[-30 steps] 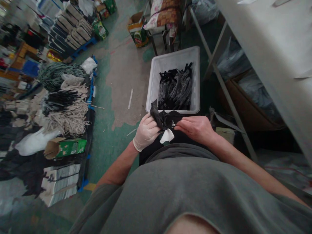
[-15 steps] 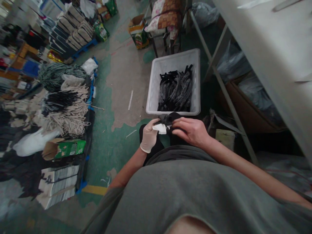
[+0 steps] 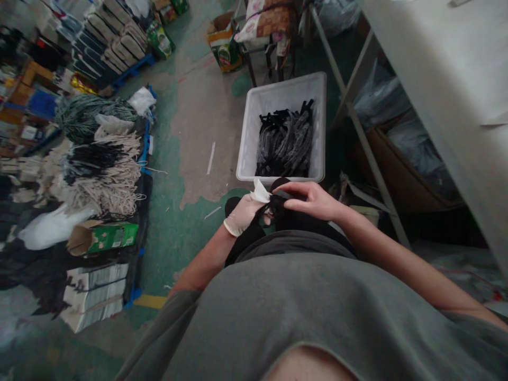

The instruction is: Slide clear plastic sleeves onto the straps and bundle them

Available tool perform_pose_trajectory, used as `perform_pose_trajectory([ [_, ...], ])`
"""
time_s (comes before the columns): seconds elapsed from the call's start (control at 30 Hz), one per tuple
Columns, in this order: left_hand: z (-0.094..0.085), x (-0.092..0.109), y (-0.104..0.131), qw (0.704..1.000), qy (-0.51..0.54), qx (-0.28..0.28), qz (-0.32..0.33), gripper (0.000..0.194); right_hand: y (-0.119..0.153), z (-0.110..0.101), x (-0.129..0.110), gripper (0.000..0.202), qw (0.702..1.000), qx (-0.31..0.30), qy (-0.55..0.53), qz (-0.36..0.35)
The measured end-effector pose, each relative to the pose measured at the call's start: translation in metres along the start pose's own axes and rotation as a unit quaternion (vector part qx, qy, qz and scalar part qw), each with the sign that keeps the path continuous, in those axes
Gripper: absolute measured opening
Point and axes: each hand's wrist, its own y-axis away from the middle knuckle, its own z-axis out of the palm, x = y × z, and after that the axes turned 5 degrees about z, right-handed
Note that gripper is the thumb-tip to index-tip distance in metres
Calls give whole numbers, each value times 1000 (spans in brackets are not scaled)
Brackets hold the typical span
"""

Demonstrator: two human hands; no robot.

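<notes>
My left hand (image 3: 243,212), in a white glove, is closed around a small black bundle (image 3: 277,207) that looks like fabric or cord. A white piece like paper or a tag (image 3: 260,191) sticks up from the gloved fingers. From the other side my bare right hand (image 3: 311,200) pinches the black bundle between thumb and fingers. Its exact kind is too dark to make out. Just beyond both hands stands a white plastic crate (image 3: 243,151) with many black straps (image 3: 284,140) heaped inside.
To the left, pallets carry bundled cords (image 3: 115,196), a green carton (image 3: 115,237) and a tied stack of white sheets (image 3: 95,296). A table (image 3: 444,69) with metal legs stands at the right. Ahead are a cushioned chair (image 3: 270,24) and an open box (image 3: 224,45).
The white piece has turned from lying flat to pointing up, and the black bundle has swung lower between my hands. My right hand has shifted slightly, its fingers spanning the bundle.
</notes>
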Motion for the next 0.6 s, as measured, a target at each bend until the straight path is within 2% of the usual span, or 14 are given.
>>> perform_pose_trajectory([
  [0.1,0,-4,-2,998,42,-10,-43,38,3,5,9,30,995,73,74,7],
  [0.17,-1,-9,-5,996,70,-5,-57,35,5,7,14,32,989,102,104,0],
  [0.33,-4,-20,-7,992,119,28,-31,28,16,0,12,35,974,115,192,-47],
  [0.5,-2,-20,-1,998,-33,20,45,20,26,-7,6,34,925,140,334,-112],
  [0.6,-7,-19,5,995,-90,1,48,20,37,-23,11,35,908,123,377,-136],
])
